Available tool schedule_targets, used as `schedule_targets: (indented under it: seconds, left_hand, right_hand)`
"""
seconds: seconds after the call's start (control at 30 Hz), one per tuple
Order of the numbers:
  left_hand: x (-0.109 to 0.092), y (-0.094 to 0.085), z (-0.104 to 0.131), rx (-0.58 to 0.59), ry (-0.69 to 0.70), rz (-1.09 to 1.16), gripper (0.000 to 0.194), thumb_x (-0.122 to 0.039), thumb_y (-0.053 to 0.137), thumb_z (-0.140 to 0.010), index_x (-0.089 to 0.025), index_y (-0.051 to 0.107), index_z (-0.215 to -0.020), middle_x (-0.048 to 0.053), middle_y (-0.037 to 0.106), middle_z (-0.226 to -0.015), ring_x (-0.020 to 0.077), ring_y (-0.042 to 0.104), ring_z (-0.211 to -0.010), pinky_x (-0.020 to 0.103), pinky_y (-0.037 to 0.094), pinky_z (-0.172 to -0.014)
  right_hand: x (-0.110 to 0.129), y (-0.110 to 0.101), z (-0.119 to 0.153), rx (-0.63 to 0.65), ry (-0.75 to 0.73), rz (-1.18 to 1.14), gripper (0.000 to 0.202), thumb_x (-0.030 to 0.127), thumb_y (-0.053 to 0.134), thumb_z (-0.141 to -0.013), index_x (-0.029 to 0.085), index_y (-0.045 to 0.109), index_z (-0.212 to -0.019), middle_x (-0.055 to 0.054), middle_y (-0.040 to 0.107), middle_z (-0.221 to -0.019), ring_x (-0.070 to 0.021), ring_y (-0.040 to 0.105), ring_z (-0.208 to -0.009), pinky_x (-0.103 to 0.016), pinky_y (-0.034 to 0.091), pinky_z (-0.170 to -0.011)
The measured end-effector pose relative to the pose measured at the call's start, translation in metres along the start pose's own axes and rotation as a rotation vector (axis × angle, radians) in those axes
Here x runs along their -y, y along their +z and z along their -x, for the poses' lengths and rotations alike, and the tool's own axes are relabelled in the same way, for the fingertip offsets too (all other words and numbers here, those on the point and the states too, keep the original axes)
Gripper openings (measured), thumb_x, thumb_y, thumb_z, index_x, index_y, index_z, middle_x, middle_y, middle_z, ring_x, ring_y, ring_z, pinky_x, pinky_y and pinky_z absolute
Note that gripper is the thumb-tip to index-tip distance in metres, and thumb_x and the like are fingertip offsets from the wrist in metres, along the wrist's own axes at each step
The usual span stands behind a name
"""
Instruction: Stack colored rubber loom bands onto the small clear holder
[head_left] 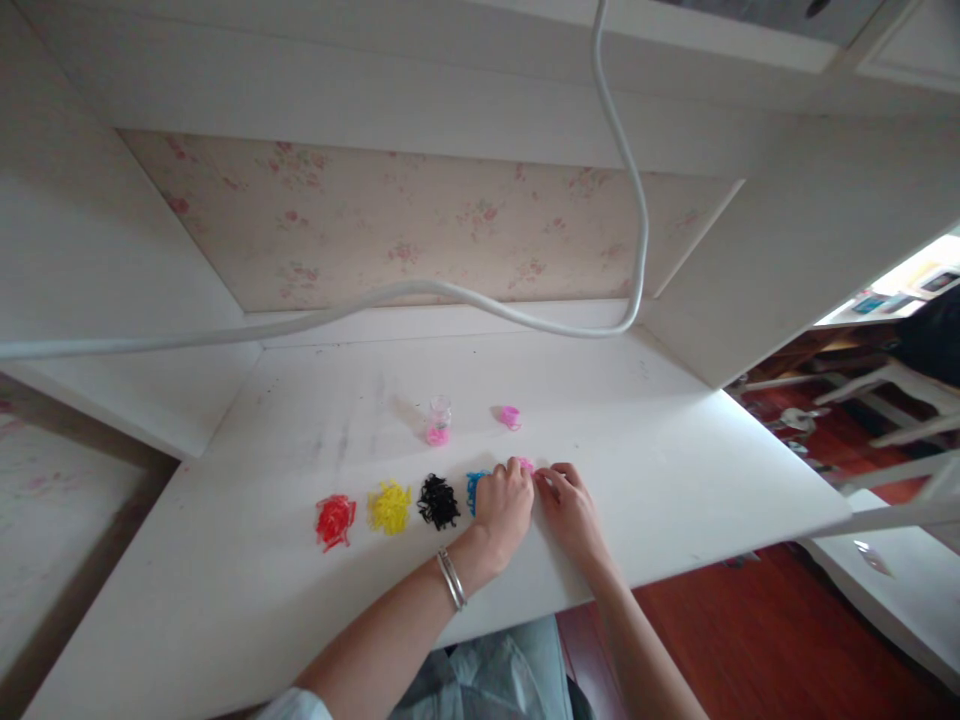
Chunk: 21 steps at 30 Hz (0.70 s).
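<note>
My left hand (505, 512), with a silver bangle (451, 578) at its wrist, is closed with its fingertips down at a small pink pile (526, 465), mostly hidden. Beside it, my right hand (571, 508) is pinched at the pile's right edge. What the fingertips hold is too small to make out. Partly covered by my left hand is a blue pile (474, 488) of what look like small rubber bands. Leftward lie similar black (438, 502), yellow (390, 507) and red (335, 521) piles.
Behind the piles stands a small clear jar (440, 410) with pink at its bottom. To its right is a pink ring-shaped piece (511, 417), perhaps a lid. A white cable (420, 288) hangs across the view above the white desk (247, 590). Side panels enclose the desk.
</note>
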<state>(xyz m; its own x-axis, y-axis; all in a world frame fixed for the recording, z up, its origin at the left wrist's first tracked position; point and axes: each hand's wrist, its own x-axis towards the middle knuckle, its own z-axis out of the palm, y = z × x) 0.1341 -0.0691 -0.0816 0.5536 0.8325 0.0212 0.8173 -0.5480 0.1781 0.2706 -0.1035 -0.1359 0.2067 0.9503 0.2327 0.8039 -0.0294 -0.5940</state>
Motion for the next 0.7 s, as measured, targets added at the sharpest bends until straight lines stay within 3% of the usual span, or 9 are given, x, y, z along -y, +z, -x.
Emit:
schedule_targets:
  seconds: [0.27, 0.43, 0.57, 0.7]
  left_hand:
    - [0.0, -0.007, -0.007, 0.002, 0.018, -0.03, 0.028, -0.014, 0.032, -0.095, -0.017, 0.058, -0.104, 0.008, 0.057, -0.095, 0.0176, 0.062, -0.082, 0.027, 0.051, -0.063]
    - [0.012, -0.017, 0.003, -0.097, -0.026, 0.023, 0.025, -0.023, 0.033, -0.097, -0.021, 0.058, -0.1, 0.005, 0.057, -0.095, 0.0157, 0.062, -0.078, 0.024, 0.048, -0.06]
    - [0.031, -0.038, 0.012, -0.218, -0.081, 0.123, 0.024, -0.03, 0.037, -0.096, -0.022, 0.059, -0.093, 0.002, 0.06, -0.092, 0.0146, 0.062, -0.077, 0.023, 0.044, -0.058]
    - [0.066, -0.07, 0.014, -0.415, -0.153, 0.265, 0.023, -0.031, 0.04, -0.095, -0.022, 0.061, -0.092, 0.002, 0.063, -0.092, 0.0142, 0.061, -0.082, 0.023, 0.044, -0.069]
  right_hand:
    - [-0.002, -0.003, 0.001, -0.123, 0.091, -0.073, 0.038, 0.044, 0.037, -0.093, 0.018, 0.065, -0.091, -0.008, 0.057, -0.098, -0.0161, 0.056, -0.077, -0.029, 0.044, -0.073]
    - [0.001, -0.009, 0.001, -0.173, 0.128, -0.121, 0.039, 0.046, 0.037, -0.093, 0.018, 0.062, -0.084, -0.007, 0.057, -0.092, -0.0164, 0.055, -0.076, -0.029, 0.042, -0.074]
    - [0.002, -0.011, 0.001, -0.194, 0.139, -0.128, 0.04, 0.048, 0.037, -0.093, 0.019, 0.062, -0.082, -0.007, 0.057, -0.092, -0.0171, 0.055, -0.078, -0.03, 0.042, -0.074]
    - [0.0, -0.009, 0.002, -0.216, 0.151, -0.126, 0.041, 0.049, 0.038, -0.092, 0.018, 0.063, -0.082, -0.008, 0.058, -0.095, -0.0175, 0.056, -0.08, -0.03, 0.042, -0.074]
